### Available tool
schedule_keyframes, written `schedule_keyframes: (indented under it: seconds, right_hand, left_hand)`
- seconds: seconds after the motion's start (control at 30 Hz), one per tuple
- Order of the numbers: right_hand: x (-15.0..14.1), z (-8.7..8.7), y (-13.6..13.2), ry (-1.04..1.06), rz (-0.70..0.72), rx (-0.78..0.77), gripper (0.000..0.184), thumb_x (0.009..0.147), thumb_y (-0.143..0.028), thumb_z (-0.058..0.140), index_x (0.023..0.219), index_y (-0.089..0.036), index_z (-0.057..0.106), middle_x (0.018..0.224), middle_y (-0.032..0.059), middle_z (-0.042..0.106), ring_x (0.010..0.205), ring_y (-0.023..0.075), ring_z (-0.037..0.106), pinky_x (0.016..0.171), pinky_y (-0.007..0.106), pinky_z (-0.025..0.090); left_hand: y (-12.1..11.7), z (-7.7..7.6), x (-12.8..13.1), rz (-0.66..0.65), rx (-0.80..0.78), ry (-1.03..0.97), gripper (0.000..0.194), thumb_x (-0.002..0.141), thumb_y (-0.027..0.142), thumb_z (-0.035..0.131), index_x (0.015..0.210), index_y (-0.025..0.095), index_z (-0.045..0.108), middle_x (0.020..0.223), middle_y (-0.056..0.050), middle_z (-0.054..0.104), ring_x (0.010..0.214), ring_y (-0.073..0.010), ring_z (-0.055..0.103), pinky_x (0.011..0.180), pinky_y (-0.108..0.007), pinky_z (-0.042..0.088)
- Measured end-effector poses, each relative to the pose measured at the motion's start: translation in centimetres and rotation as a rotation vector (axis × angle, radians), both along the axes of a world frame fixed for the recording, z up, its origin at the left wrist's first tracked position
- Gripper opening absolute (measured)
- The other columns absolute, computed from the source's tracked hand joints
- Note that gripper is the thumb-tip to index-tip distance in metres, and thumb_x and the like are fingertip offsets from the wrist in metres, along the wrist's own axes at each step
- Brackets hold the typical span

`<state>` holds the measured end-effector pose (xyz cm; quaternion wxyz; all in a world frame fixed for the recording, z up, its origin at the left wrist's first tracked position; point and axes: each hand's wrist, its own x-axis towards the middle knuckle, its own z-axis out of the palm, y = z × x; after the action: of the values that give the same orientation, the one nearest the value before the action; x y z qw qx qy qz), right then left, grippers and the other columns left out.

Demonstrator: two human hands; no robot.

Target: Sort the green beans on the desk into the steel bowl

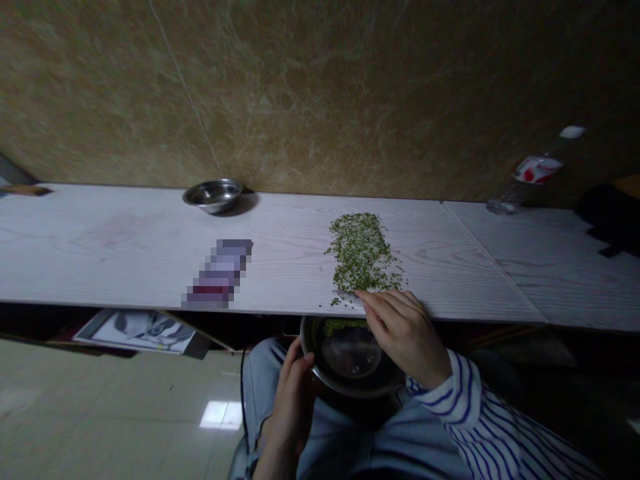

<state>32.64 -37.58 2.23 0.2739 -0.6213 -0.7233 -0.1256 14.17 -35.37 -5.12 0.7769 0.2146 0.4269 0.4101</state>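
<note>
Small green mung beans (357, 250) lie spread in a loose patch on the white wood-grain table (280, 267). At the patch's near edge, my right hand (403, 330) is closed on a thin, pale, flat piece (345, 295) that touches the table; its exact kind is hard to make out. Below the table edge a metal basin (333, 385) rests at my lap, with more green beans gathered along its far inner side. My left hand (295, 390) grips the basin's left rim, thumb over the edge.
A small metal bowl (214, 197) stands at the back left, with a blurred-out rectangular item (220, 273) nearer the front. To the right are a clear plastic bottle (535, 170) and a dark object (613, 217). A marbled wall (320, 100) closes off the back; an open drawer (143, 330) juts out at lower left.
</note>
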Motion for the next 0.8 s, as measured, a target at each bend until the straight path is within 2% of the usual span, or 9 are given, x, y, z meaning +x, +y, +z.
schedule_keyframes:
  seconds: [0.23, 0.43, 0.8]
  right_hand:
    - [-0.1, -0.2, -0.2, -0.013, -0.015, 0.006, 0.029, 0.093, -0.012, 0.051, 0.12, -0.017, 0.061, 0.095, 0.0061, 0.072, 0.086, 0.0205, 0.061, 0.078, 0.036, 0.042]
    - [-0.2, -0.1, -0.5, 0.012, -0.014, 0.031, 0.028, 0.093, -0.012, 0.049, 0.118, -0.017, 0.062, 0.097, 0.0071, 0.072, 0.088, 0.0201, 0.062, 0.079, 0.036, 0.043]
    - [-0.5, -0.1, -1.2, 0.004, -0.018, 0.016, 0.032, 0.092, -0.009, 0.05, 0.121, -0.018, 0.061, 0.097, 0.007, 0.072, 0.087, 0.0204, 0.063, 0.078, 0.036, 0.043]
  left_hand:
    - [0.0, -0.3, -0.2, -0.019, -0.002, -0.013, 0.044, 0.071, 0.033, 0.065, 0.114, 0.027, 0.062, 0.116, -0.009, 0.07, 0.106, -0.0322, 0.062, 0.065, -0.03, 0.051]
    - [0.0, -0.1, -0.1, -0.01, 0.009, 0.006, 0.051, 0.07, 0.034, 0.066, 0.12, 0.024, 0.06, 0.115, -0.01, 0.071, 0.109, -0.0325, 0.061, 0.068, -0.031, 0.051]
    - [0.0, -0.2, -0.2, -0.029, -0.002, -0.006, 0.049, 0.071, 0.033, 0.066, 0.119, 0.027, 0.062, 0.113, -0.009, 0.072, 0.102, -0.0314, 0.065, 0.069, -0.032, 0.051]
